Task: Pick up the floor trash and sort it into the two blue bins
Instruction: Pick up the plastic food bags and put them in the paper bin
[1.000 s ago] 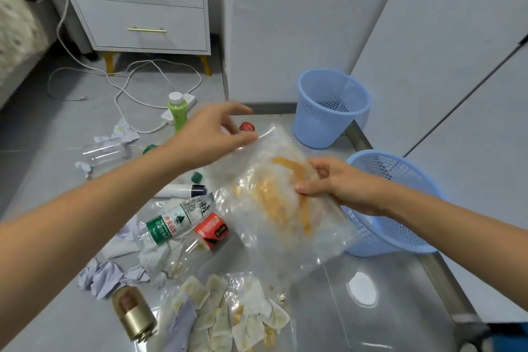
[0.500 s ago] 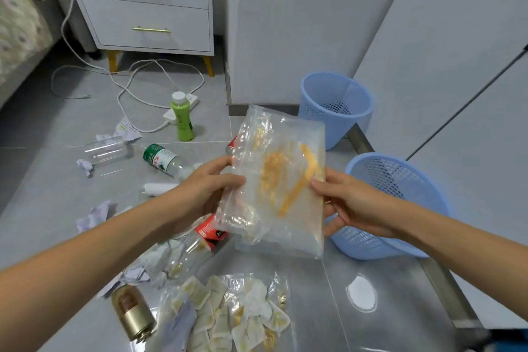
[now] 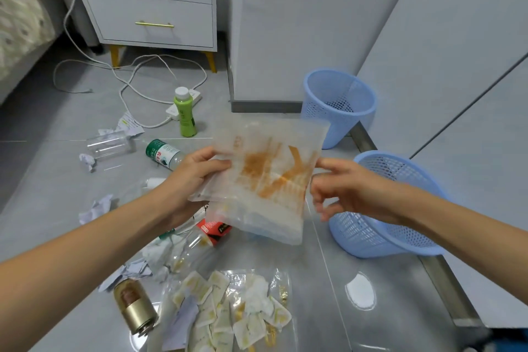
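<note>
Floor trash, left to right: upright green plastic bottle (image 3: pixel 185 114); clear orange-stained plastic bag (image 3: pixel 264 177) held above the floor, left hand (image 3: pixel 190 180) pinching its left edge, right hand (image 3: pixel 347 190) open, fingertips touching its right edge; two blue mesh bins (image 3: pixel 338 103) (image 3: pixel 397 205) far right.

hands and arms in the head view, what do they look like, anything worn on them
Both arms are bare as far as the frame shows: no sleeves, gloves, watch or bracelets. The left hand and right hand carry no visible rings. Fingernails look short and unpainted, though the right hand's fingers are slightly motion-blurred.
</note>
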